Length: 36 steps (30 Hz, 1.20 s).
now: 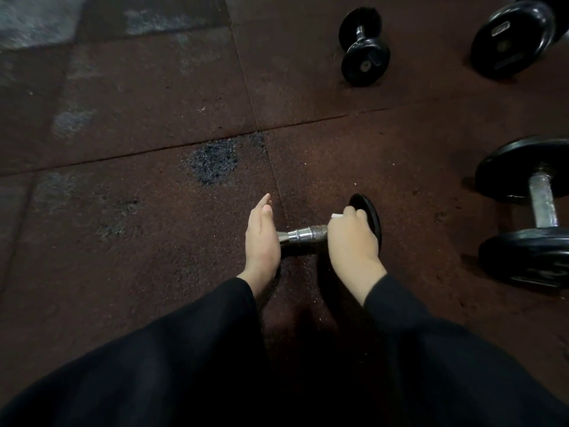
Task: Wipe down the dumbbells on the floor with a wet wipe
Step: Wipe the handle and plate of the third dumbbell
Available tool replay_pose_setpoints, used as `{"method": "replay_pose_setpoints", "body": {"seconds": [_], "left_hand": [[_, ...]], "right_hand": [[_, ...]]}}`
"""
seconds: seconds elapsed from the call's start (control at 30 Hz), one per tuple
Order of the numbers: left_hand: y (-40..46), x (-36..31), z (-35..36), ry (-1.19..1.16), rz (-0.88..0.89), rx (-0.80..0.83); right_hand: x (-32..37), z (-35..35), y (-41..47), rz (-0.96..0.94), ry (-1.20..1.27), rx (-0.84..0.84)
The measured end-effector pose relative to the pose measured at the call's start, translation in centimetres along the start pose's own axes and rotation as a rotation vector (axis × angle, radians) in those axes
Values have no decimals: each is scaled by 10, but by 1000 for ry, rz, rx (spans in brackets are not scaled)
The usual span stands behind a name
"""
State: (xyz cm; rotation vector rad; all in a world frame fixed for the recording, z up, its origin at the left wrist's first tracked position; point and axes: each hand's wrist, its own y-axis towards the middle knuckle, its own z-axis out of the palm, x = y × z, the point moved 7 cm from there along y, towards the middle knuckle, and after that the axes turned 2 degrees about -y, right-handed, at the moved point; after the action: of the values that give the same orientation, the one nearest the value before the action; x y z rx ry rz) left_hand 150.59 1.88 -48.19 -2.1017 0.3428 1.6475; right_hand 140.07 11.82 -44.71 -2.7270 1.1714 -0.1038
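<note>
Dumbbell in hand: dumbbell (311,234) lies on the rubber floor (138,134) just ahead of the person, its chrome handle running left to right between the two hands, right-hand disc standing on edge.
Wet wipe: a small white corner of the wet wipe (336,215) shows above the right hand; the rest is hidden in the palm.
Right hand: right hand (354,238) is closed over the wipe and curled on the handle hard against the right disc.
Left hand: left hand (261,238) is flat and open, fingers straight, pressed against the left end; it grasps nothing and covers that disc.
Handling: likely heavy and rigid; round discs will roll unless braced. The knurled middle of the handle should give the surest hold, while smooth chrome and wet rubber may be slippery.
Neighbours: a larger dumbbell (535,211) lies well apart on the right, a small dumbbell (363,46) far ahead, and another weight (514,35) sits at the top right corner.
Open room: bare floor stretches left and forward, so rolling or turning that way looks free; the right side is more crowded.
Edges: mat seams cross the floor just beyond the left hand and could catch a rolling disc.
</note>
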Motion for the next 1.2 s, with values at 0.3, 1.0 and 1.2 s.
{"method": "replay_pose_setpoints", "body": {"seconds": [0.3,1.0,1.2], "left_hand": [[1,-1,0,-12,-5,-15],[2,1,-1,-75,-39,-8],[3,1,1,-112,-49,-1]], "right_hand": [[-6,15,-16,145,17,-96],[37,-10,-11,-155,819,-107],[57,6,-9,-252,673,-157]]}}
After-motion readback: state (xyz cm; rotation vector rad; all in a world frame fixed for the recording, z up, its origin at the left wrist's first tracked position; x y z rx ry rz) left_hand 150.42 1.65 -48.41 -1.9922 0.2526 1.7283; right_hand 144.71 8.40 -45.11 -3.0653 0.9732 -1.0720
